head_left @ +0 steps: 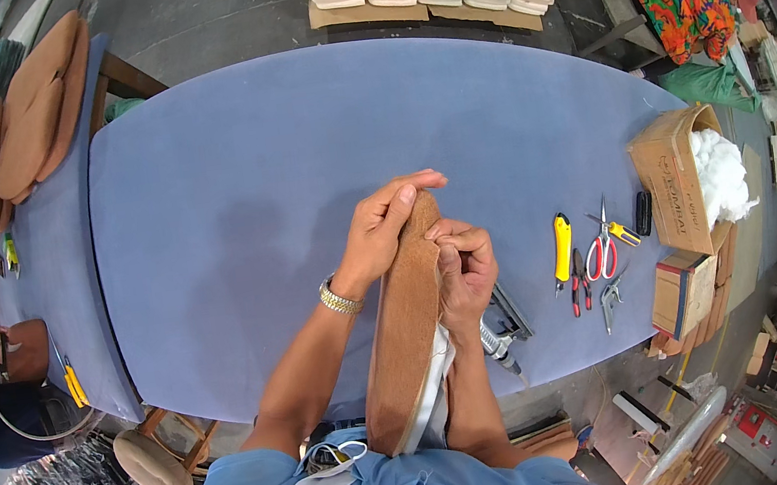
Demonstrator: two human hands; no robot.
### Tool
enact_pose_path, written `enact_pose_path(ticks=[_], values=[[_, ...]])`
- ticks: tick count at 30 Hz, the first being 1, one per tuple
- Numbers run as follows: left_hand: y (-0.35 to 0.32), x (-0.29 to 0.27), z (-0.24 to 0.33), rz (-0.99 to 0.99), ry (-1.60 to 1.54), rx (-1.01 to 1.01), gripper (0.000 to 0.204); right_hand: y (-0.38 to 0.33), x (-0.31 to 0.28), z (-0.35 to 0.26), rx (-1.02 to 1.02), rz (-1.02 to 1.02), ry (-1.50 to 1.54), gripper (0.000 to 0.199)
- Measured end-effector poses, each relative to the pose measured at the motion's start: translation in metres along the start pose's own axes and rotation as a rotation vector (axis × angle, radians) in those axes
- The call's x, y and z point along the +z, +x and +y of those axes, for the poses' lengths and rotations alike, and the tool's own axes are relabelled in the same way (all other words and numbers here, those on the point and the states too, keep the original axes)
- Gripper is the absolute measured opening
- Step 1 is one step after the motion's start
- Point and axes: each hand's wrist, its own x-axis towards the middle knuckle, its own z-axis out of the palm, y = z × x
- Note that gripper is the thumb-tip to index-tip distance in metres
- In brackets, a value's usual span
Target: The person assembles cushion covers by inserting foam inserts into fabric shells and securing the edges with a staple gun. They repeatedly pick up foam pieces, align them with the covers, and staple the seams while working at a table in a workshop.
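Observation:
A long, narrow padded piece covered in brown fabric (411, 338) stands on end against my body, its white underside (430, 389) showing along the right edge. My left hand (385, 228) is round its far tip, thumb pressed on the brown face and fingers stretched over the end. With closed fingers my right hand (465, 267) pinches the cover's edge just below the tip. Close to my right forearm lies what looks like an air staple gun (506, 315), partly hidden by the arm. A steel-banded watch (341, 296) sits on my left wrist.
On the blue-topped table (202, 169), right, lie a yellow cutter knife (562, 249), scissors (603, 252), red-handled pliers (580, 284) and a yellow screwdriver (623, 233). Beyond stands a carton of white stuffing (671, 186). Brown pads (38, 112) are stacked left; another person (7, 361) works there.

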Motion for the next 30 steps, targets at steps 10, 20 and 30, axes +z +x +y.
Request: enact_pose_path(ticks=[10, 20, 30], values=[[0.023, -0.012, 0.006, -0.266, 0.085, -0.076, 0.034, 0.015, -0.007, -0.002, -0.066, 0.044, -0.108, 0.014], [0.008, -0.011, 0.014, -0.153, 0.161, -0.065, 0.032, 0.006, 0.006, 0.004, 0.023, 0.046, 0.094, 0.019], [-0.007, 0.017, 0.018, -0.088, 0.29, 0.108, 0.03, -0.005, -0.007, 0.001, 0.014, 0.093, 0.16, 0.024]])
